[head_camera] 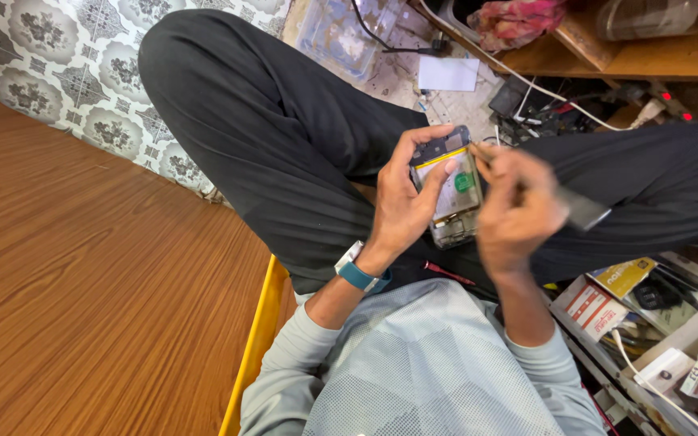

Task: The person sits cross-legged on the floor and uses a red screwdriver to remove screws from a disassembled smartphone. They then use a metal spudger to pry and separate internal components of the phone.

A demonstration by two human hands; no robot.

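My left hand gripped the opened phone steady; my right hand, blurred, pinched what seemed a thin tool, best worked gently.

The left hand is gripping an opened phone while the blurred right hand is bringing a thin tool to its edge.

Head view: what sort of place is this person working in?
Probably a small phone-repair spot on the floor. The left hand holds an opened phone while the right hand works a tool at it. Boxes of small parts sit alongside, and cables lie under a wooden bench.
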